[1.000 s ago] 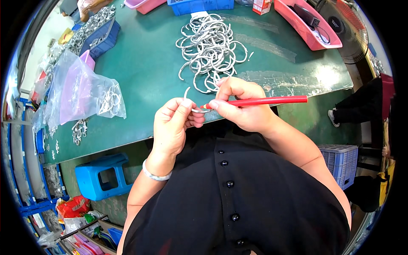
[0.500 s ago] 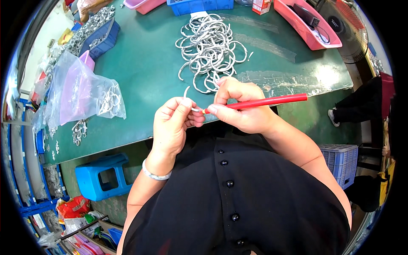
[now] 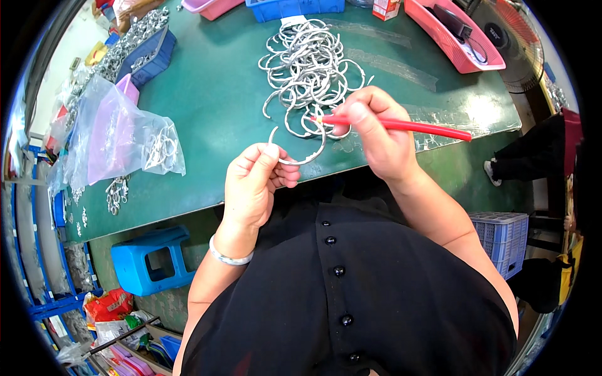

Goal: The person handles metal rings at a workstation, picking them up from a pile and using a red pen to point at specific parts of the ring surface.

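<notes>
Between the thumb and fingers of my left hand (image 3: 251, 182) is an open, C-shaped silver metal ring (image 3: 305, 162), its gap facing up. My right hand (image 3: 385, 135) grips a long red pen-like tool (image 3: 429, 128) with a pale yellowish tip. That tip lies by the ring's right end; whether it touches the metal I cannot tell. Just beyond my hands, a heap of similar silver rings (image 3: 307, 66) covers the middle of the green table (image 3: 213, 81).
Clear plastic bags (image 3: 119, 135) rest at the table's left, near a blue bin (image 3: 150, 56) and many small metal parts. A pink basket (image 3: 464, 44) sits far right, a blue tray (image 3: 295, 7) at the back. Below are a blue stool (image 3: 153, 260) and a blue crate (image 3: 501, 241).
My right hand has moved up and to the right with the red tool, its tip leaving my left fingertips for the ring's right end. More of the ring shows now. My left hand stays put.
</notes>
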The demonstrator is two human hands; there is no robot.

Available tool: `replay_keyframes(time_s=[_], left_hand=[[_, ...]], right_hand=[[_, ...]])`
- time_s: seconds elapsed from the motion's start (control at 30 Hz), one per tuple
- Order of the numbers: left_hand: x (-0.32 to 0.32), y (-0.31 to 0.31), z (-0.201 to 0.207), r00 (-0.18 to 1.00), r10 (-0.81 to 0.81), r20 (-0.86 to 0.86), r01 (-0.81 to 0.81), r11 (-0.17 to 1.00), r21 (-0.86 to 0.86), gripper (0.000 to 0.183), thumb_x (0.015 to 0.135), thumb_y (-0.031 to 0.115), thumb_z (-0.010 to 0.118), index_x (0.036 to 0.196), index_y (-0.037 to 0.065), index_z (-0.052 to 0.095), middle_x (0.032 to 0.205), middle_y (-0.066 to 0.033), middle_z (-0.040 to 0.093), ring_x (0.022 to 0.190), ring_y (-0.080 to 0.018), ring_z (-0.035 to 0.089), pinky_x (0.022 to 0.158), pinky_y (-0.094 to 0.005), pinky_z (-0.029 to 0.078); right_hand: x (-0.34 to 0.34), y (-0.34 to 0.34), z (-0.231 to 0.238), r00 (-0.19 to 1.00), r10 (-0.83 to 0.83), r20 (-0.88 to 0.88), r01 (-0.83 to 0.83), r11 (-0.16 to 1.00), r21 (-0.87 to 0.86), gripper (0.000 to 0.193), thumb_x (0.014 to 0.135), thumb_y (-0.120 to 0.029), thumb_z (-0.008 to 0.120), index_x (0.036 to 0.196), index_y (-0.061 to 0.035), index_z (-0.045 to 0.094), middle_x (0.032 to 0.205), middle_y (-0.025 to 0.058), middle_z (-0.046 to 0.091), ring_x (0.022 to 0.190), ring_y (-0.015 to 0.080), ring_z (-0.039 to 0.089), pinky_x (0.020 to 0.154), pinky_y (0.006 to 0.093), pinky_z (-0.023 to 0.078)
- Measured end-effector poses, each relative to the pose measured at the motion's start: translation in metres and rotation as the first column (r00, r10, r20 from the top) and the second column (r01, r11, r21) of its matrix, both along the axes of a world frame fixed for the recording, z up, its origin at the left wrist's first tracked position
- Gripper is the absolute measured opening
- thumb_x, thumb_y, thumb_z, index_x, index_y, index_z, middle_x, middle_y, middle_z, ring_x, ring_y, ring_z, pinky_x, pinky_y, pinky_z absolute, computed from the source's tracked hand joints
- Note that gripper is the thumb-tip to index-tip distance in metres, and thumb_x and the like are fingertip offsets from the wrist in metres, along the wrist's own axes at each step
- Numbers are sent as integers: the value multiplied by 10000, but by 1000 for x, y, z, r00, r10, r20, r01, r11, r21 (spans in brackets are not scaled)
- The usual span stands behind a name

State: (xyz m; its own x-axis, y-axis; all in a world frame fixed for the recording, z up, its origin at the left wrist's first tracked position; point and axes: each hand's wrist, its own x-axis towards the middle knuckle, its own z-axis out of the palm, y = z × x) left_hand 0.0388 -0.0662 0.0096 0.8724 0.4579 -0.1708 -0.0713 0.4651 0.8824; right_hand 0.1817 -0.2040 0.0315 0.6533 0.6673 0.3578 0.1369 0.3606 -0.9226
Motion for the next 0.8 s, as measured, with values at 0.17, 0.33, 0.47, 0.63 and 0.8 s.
replay_keyframes(time_s=[0.17,0.33,0.47,0.63,0.8], left_hand=[[1,-2,1,1000,1,11,-1,1000,15,176,883,180,510,827,19,552,719,-95,612,609,-148,594,566,-250,483],[1,-2,1,1000,8,16,-8,1000,27,185,887,188,502,834,19,557,722,-97,615,611,-149,595,566,-246,482],[1,-3,1,1000,8,15,-8,999,37,190,887,192,503,833,19,559,720,-97,615,612,-150,596,567,-246,482],[1,-2,1,1000,-10,15,10,1000,14,199,886,202,504,831,20,561,718,-94,614,611,-148,595,566,-247,482],[1,-1,1,1000,-15,6,15,999,-29,199,885,203,505,831,20,561,719,-93,614,609,-149,594,562,-250,483]], right_hand=[[14,3,-16,999,-44,-25,47,985,166,262,915,-211,447,964,21,558,785,72,596,684,107,541,650,231,447],[13,2,-17,999,-30,31,31,999,-31,238,899,-191,479,986,15,561,796,52,594,731,95,541,664,221,442],[6,3,-14,988,51,-143,-63,995,-82,159,837,-77,555,977,-2,564,880,34,584,795,86,541,717,213,442],[5,3,-17,975,125,-182,-140,988,-68,198,777,2,600,970,-3,555,855,23,571,793,70,533,725,198,439],[5,3,-19,964,143,-222,-159,986,-56,220,765,5,613,976,-7,553,844,19,569,789,66,531,718,194,438]])
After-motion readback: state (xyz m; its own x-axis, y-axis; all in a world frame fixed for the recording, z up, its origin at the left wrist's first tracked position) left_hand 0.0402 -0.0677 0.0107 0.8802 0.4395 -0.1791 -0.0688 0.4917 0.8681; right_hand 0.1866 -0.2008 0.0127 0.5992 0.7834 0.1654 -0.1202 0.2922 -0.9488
